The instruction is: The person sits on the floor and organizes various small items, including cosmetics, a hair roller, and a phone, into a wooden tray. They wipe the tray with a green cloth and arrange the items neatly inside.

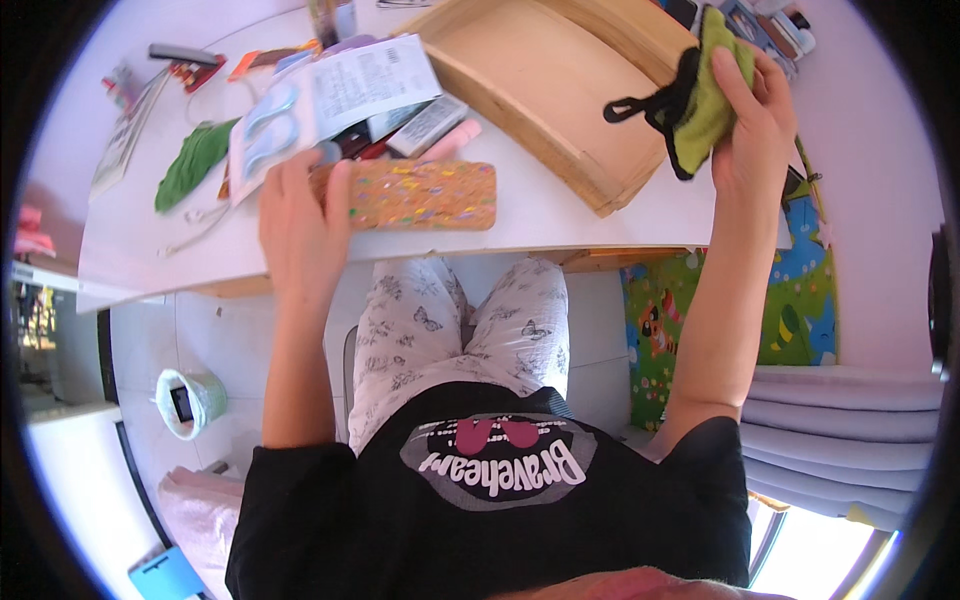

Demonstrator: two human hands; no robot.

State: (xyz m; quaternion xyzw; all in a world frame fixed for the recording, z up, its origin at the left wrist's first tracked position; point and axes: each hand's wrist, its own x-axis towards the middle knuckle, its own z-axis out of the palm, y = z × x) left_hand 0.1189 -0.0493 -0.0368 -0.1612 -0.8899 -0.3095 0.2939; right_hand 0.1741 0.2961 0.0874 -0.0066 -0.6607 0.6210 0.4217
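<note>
My right hand (755, 115) is raised above the right side of the white table. It grips a folded green cloth (708, 110) with black edging and a black hanging loop. Near the table's front edge, my left hand (298, 215) closes over the left end of a long cork-patterned case (425, 196) flecked with colours. Just behind that hand lies a pile with a white-and-clear packet (370, 85), a grey-white box (428, 125) and a pink tube (452, 142). A shallow wooden drawer (520, 130) rests on the table between my hands, toward the back.
A dark green cloth (192, 168) and a white cable (190, 235) lie on the table's left side. Farther back is a stapler-like black tool (186, 52). A small lined bin (205, 405) stands on the floor at left. At right are a colourful mat (660, 345) and grey folded padding (840, 430).
</note>
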